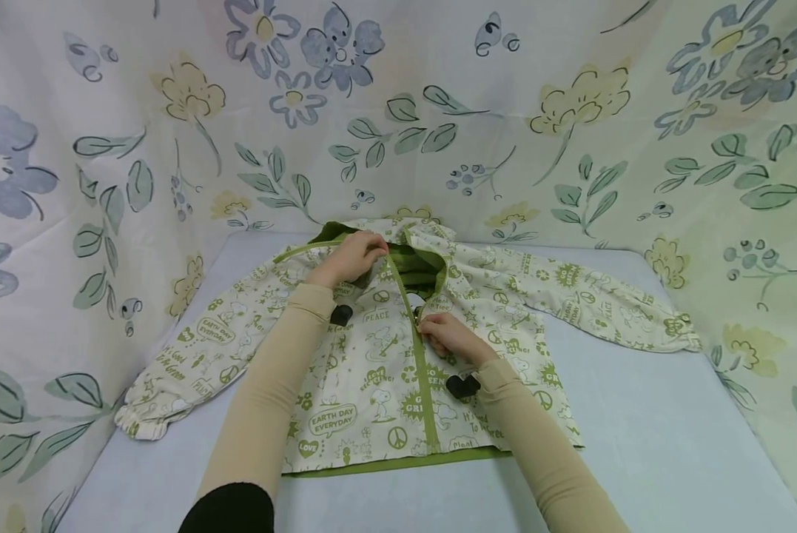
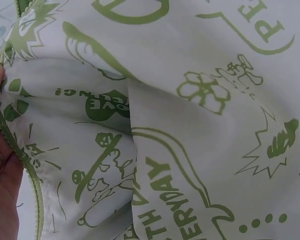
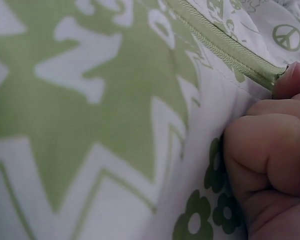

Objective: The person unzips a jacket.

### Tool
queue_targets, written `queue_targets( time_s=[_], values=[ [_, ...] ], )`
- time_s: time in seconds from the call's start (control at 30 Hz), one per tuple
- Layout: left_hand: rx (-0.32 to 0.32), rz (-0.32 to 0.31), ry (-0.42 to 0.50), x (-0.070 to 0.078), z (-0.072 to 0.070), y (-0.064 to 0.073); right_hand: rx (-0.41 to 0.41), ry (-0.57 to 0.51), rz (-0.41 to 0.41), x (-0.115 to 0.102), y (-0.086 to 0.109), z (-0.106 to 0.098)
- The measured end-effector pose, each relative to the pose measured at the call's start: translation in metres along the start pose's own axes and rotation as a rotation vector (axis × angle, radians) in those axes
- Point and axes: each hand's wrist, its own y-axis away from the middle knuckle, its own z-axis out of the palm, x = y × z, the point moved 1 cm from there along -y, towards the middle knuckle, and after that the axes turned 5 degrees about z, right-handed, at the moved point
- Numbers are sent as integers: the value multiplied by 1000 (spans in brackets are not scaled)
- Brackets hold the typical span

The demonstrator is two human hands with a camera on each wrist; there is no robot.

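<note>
A white hooded jacket (image 1: pixel 385 400) with green print and green trim lies spread front side up, its sleeves stretched out to both sides. Its green zipper (image 1: pixel 426 400) is joined from the hem up to chest height and parts above that. My left hand (image 1: pixel 353 259) pinches the parted front edge near the collar; the left wrist view shows zipper teeth (image 2: pixel 36 200) running down from those fingers. Lower down, my right hand (image 1: pixel 456 337) pinches the zipper pull at the top of the joined part. In the right wrist view, curled fingers (image 3: pixel 270 145) largely hide the pull.
The jacket lies on a table with a pale cloth (image 1: pixel 644 422). A floral curtain (image 1: pixel 398 96) hangs behind it and along both sides. The hood (image 1: pixel 431 231) lies at the far edge, near the curtain. Black wrist cameras (image 1: pixel 463 386) hang below the wrists.
</note>
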Motion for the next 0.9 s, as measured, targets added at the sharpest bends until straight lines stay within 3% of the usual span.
queue_targets(
  time_s=[0.37,0.9],
  values=[
    [15,-19,19,0,-1,1,-2,9,36,3,5,2],
    [44,-52,56,-4,-2,2,-69,8,26,10,14,5]
  ],
)
